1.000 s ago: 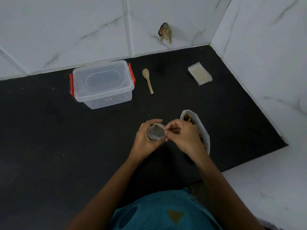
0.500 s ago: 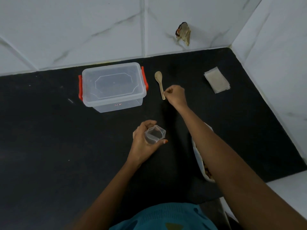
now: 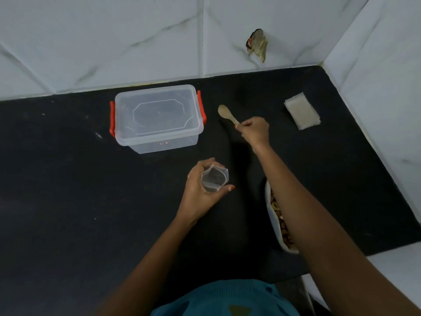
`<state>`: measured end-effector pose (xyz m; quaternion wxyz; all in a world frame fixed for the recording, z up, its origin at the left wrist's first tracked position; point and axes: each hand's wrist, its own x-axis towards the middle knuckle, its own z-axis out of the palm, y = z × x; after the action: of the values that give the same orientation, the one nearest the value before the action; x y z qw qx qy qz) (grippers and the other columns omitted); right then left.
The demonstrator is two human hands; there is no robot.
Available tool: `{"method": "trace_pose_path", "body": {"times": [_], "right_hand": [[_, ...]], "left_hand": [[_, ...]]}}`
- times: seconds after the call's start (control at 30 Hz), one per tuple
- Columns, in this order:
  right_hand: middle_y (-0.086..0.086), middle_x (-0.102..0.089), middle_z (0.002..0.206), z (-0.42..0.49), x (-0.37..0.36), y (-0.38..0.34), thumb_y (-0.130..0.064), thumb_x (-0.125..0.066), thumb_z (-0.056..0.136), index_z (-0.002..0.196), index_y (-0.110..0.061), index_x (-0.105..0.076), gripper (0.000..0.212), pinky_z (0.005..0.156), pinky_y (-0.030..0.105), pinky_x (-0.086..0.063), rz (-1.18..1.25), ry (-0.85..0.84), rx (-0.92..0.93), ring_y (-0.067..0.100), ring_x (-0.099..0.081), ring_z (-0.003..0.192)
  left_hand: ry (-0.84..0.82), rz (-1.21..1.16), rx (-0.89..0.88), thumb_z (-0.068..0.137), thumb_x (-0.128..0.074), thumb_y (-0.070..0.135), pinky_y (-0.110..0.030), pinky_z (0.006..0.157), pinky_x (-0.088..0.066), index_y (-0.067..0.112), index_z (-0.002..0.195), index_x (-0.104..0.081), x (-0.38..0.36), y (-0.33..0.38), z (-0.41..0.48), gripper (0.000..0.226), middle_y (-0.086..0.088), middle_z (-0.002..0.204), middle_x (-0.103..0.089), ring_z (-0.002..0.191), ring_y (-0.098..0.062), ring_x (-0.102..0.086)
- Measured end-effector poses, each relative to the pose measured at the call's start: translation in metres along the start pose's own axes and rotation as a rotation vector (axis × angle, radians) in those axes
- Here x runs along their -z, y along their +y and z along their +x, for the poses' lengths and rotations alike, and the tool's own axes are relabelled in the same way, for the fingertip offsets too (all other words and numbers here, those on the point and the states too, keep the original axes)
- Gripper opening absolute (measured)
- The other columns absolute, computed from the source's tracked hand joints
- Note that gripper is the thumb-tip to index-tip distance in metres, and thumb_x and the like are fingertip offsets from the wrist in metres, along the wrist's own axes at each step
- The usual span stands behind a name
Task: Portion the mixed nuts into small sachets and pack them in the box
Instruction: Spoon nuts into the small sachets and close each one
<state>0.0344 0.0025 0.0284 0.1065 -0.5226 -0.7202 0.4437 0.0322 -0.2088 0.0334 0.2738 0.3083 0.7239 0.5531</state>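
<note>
Far left on the black tabletop point(image 3: 68, 179) sits the clear box point(image 3: 157, 119), lid on, orange latches. Nearer me, my left hand point(image 3: 200, 192) is wrapped round an open sachet point(image 3: 214, 179), mouth up. Then the wooden spoon point(image 3: 224, 111), its handle pinched in my right hand point(image 3: 254, 131). Under that forearm is the bag of mixed nuts point(image 3: 274, 208), mostly hidden, so I can't say how full. Spare sachets point(image 3: 301, 114) lie stacked far right.
</note>
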Motion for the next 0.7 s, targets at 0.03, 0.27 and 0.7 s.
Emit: {"method": "trace_pose_path", "body": {"times": [0.03,0.27,0.7], "right_hand": [[0.005,-0.064,0.083,-0.011,0.010,0.002,-0.017,-0.065,0.084,0.089,-0.008,-0.065,0.011,0.064,0.021,-0.050,0.042,0.007,0.004,0.008,-0.057,0.067],[-0.003,-0.061,0.075,-0.098,0.072,0.037,-0.018,-0.067,0.082,0.092,-0.012,-0.065,0.012,0.057,0.016,-0.044,0.240,0.069,-0.019,0.005,-0.055,0.064],[-0.010,-0.061,0.079,-0.200,0.130,0.108,-0.010,-0.060,0.086,0.096,-0.017,-0.064,0.013,0.062,0.012,-0.043,0.287,0.366,0.013,-0.001,-0.056,0.069]], "left_hand": [[-0.005,-0.011,0.004,0.067,-0.081,0.014,-0.032,0.102,-0.041,0.040,0.100,-0.047,-0.001,0.003,-0.003,0.054,0.023,0.111,-0.051,0.116,0.000,-0.047],[-0.041,-0.026,-0.011,0.068,-0.080,0.015,-0.026,0.098,-0.041,0.046,0.108,-0.046,-0.012,0.008,-0.029,0.061,0.024,0.118,-0.049,0.116,-0.004,-0.047],[-0.219,-0.065,0.013,0.072,-0.076,0.008,0.000,0.080,-0.040,0.024,0.112,-0.054,-0.063,0.003,-0.060,0.048,0.021,0.108,-0.054,0.098,0.020,-0.050]]}}
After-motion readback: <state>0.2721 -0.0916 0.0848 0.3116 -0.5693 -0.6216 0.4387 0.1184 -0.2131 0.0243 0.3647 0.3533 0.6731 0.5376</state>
